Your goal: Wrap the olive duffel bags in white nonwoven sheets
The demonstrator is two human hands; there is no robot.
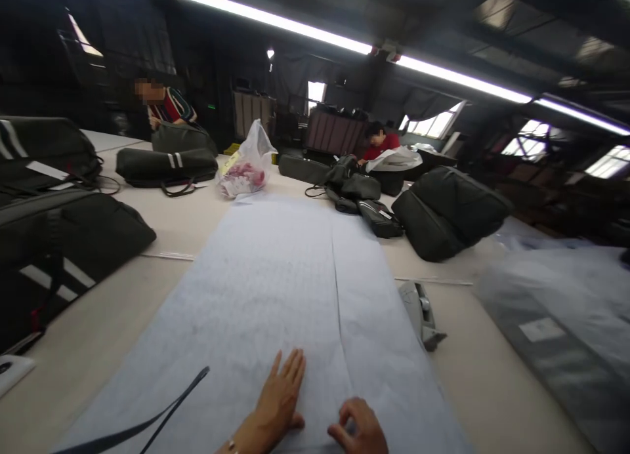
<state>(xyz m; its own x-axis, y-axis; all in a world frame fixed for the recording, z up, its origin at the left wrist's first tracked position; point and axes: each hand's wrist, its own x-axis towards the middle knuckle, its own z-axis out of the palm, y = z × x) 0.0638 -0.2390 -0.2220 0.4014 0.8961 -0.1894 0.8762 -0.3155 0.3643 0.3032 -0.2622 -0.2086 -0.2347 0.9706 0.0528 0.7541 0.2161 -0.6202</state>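
Note:
A long white sheet (pixel 256 277) lies over the table, with a lengthwise crease or overlapping edge right of its middle. My left hand (pixel 281 398) rests flat on this sheet, fingers stretched forward and nothing held. Close by on the right, my right hand (pixel 361 428) is curled by the crease, thumb and fingers drawn in. Whether it pinches the sheet's edge there cannot be made out. A dark narrow strap (pixel 172 405) bends into a loop on the sheet, left of my left hand.
Dark green bags (pixel 73 237) lie on the left, with more (pixel 447 211) at the back right. A plastic bag with red contents (pixel 246 165) stands beyond the sheet. A grey tape dispenser (pixel 420 313) and plastic-wrapped goods (pixel 556 336) are to the right. Two people work farther back.

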